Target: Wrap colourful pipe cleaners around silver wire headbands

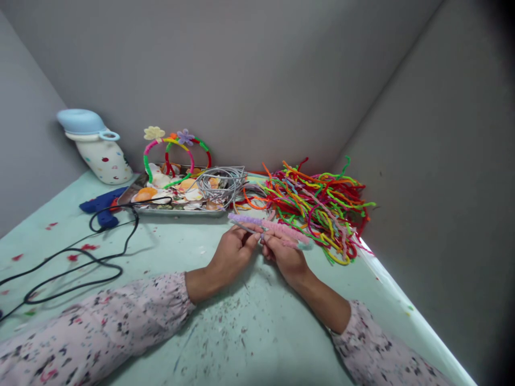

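Note:
Close together above the tabletop, my left hand (pixel 230 253) and my right hand (pixel 288 258) pinch at a wire wrapped in fuzzy pipe cleaner (pixel 284 229). Its covering runs from lilac at the left through pink to a pale mint end at the right. A thin grey stretch shows along my left fingers. My thumbs almost meet at the middle, where the fingertips hide the exact spot being gripped. Just beyond my right hand lies a tangled heap of pipe cleaners (pixel 322 201) in many bright colours.
Behind my hands, a metal tray (pixel 181 213) holds coiled grey wire (pixel 225 185) and pipe-cleaner hoops with flowers (pixel 185 137). A blue glue gun (pixel 102 202) lies left, its black cord (pixel 76 251) looping over the green tabletop (pixel 241 332). A white bottle (pixel 102 158) leans at the wall.

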Demonstrator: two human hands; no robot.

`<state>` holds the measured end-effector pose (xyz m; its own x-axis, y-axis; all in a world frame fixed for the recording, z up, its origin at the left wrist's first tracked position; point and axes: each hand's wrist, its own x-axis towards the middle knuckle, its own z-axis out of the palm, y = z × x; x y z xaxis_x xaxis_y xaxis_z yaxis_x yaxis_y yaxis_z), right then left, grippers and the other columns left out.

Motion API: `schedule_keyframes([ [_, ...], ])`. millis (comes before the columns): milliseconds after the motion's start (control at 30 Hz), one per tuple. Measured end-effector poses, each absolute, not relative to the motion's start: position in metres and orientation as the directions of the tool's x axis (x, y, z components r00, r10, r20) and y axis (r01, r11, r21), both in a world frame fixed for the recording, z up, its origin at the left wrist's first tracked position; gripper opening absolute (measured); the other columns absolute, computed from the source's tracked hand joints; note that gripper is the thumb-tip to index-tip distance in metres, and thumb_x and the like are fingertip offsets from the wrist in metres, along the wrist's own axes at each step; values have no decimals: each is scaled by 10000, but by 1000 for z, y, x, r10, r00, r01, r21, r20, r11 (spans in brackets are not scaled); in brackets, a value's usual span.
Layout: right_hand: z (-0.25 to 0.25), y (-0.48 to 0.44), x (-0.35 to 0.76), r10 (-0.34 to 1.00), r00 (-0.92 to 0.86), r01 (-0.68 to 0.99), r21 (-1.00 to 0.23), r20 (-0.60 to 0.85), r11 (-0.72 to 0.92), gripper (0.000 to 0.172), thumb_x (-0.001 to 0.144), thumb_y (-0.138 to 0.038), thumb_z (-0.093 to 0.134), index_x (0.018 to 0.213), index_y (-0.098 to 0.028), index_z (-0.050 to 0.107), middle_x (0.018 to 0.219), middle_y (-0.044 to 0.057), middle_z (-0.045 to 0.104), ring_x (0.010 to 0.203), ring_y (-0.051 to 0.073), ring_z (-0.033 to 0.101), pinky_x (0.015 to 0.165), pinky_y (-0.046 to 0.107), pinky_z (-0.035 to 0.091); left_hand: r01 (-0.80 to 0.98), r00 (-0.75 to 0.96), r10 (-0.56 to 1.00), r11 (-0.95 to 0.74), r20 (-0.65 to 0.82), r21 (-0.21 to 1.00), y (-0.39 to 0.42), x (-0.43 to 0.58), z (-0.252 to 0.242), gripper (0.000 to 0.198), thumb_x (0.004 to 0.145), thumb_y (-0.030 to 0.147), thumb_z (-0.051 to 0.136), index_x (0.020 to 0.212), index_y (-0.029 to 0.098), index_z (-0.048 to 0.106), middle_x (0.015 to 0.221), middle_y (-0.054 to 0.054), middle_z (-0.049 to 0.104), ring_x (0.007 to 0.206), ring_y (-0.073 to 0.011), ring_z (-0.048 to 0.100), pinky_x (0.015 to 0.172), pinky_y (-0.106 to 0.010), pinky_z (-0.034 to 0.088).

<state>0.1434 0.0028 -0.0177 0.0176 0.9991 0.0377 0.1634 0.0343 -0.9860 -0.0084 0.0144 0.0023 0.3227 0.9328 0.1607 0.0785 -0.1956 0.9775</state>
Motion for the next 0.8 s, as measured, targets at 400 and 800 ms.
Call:
schedule_keyframes([
  [400,-25,5,146,997,14,202,-977,70,66,264,797,-302,515,555,-206,564,530,-12,533,501,125,487,515,261,402,253,287,927,-318,244,914,15,-9,5,216,851,224,545,681,178,669,646,-36,632,766,-217,583,759,-335,439],
  [800,-19,2,147,997,15,206,-976,72,67,260,804,-290,512,561,-210,559,525,-17,542,503,128,491,517,258,395,325,237,942,-306,236,895,15,-7,4,242,848,272,550,627,190,603,624,-24,585,791,-221,580,720,-325,442],
])
